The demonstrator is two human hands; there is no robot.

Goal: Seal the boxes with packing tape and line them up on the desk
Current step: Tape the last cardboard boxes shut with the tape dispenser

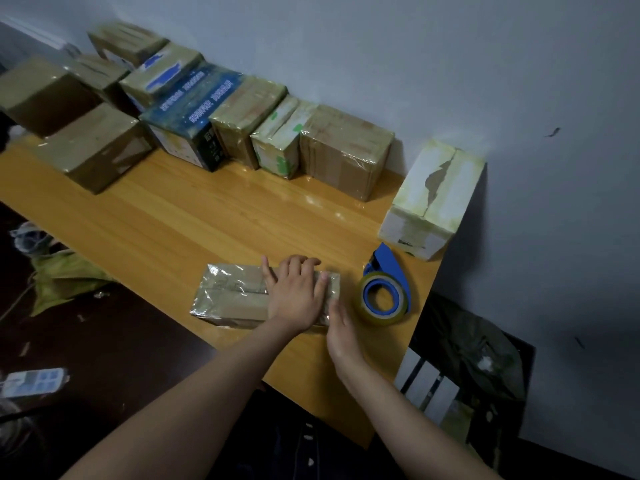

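A flat brown cardboard box wrapped in shiny clear tape lies near the front edge of the wooden desk. My left hand presses flat on the box's right part, fingers spread. Against the box's right end rests my right hand, its fingers straight. A blue tape dispenser with a clear tape roll lies on the desk just right of the box. Several taped boxes stand in a row along the wall at the back. A white box stands apart at the desk's right corner.
More brown boxes stand at the desk's far left. A dark bag sits on the floor right of the desk. A green cloth and a small blue-white item lie on the dark floor at left.
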